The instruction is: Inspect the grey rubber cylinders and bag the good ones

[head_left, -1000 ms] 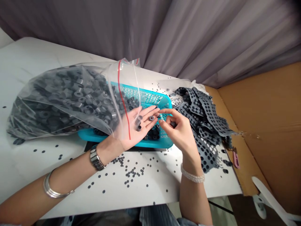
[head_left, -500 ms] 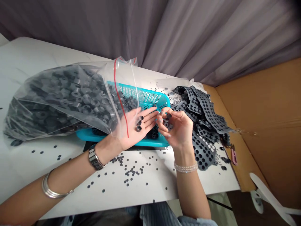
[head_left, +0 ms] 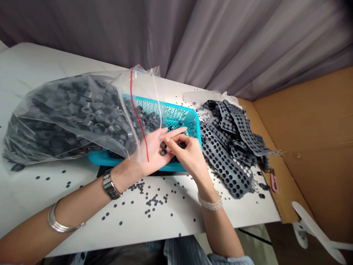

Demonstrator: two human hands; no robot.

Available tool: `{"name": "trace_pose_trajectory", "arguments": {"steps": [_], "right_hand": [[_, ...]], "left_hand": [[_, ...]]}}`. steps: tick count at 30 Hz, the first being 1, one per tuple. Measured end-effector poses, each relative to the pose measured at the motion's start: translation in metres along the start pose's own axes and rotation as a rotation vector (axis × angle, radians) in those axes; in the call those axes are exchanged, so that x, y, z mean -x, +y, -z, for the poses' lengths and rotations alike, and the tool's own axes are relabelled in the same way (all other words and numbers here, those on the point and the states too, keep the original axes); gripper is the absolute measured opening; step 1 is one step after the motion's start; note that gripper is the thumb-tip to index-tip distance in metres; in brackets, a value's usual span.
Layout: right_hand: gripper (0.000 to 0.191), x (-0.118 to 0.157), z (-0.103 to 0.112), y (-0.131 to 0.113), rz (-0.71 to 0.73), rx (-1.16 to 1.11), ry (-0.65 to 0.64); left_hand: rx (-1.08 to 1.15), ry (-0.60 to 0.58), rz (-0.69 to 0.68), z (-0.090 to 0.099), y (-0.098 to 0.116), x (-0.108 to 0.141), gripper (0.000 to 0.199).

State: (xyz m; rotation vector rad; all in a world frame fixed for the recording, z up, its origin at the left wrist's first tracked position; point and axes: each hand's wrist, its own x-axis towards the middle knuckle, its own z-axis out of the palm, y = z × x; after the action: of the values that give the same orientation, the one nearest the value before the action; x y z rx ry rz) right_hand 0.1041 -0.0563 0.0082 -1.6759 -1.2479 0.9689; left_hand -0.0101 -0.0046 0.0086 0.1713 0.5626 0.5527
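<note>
In the middle of the frame, we hold our left hand (head_left: 153, 152) palm up with its fingers spread, and small dark grey ring-like pieces (head_left: 163, 151) lie on it. Our right hand (head_left: 190, 152) reaches over its fingers, thumb and forefinger close together beside those pieces; we cannot tell whether they grip one.

At the left, we see a big clear plastic bag with a red seal line (head_left: 68, 114), full of similar grey pieces, its mouth overlapping our left palm. Under the bag and hands sits a turquoise perforated plastic basket (head_left: 197, 123) with more pieces inside. Right of centre, we have dark grey sheets full of round holes (head_left: 228, 173) heaped on the white table (head_left: 82, 206). Tiny dark discs (head_left: 154, 201) dot its lower middle.
</note>
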Motion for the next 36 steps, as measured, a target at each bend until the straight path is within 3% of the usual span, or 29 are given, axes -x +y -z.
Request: {"name": "trace_pose_trajectory", "arguments": {"steps": [11, 16, 20, 25, 29, 32, 36], "right_hand": [[0.014, -0.008, 0.018, 0.009, -0.192, -0.591, -0.124], [0.019, -0.009, 0.028, 0.006, -0.253, -0.848, -0.248], [0.014, -0.009, 0.032, 0.004, -0.279, -0.919, -0.261], [0.029, -0.01, 0.031, 0.003, -0.228, -0.826, -0.163], [0.027, -0.009, 0.027, 0.006, -0.166, -0.723, -0.123], [0.019, -0.005, 0.024, 0.006, -0.058, -0.477, -0.103], [0.021, 0.002, 0.024, -0.001, 0.044, -0.14, -0.11]], "left_hand": [[0.092, -0.145, -0.022, 0.005, -0.002, -0.004, 0.052], [0.126, -0.103, -0.004, 0.007, -0.002, -0.006, 0.052], [0.112, -0.136, -0.012, 0.006, -0.002, -0.004, 0.054], [0.098, -0.15, -0.011, 0.007, -0.002, -0.004, 0.055], [0.115, -0.135, -0.034, 0.007, -0.002, -0.004, 0.056], [0.102, -0.137, -0.047, 0.008, -0.001, -0.003, 0.056], [0.061, -0.184, -0.074, 0.008, 0.0, -0.002, 0.055]]}}
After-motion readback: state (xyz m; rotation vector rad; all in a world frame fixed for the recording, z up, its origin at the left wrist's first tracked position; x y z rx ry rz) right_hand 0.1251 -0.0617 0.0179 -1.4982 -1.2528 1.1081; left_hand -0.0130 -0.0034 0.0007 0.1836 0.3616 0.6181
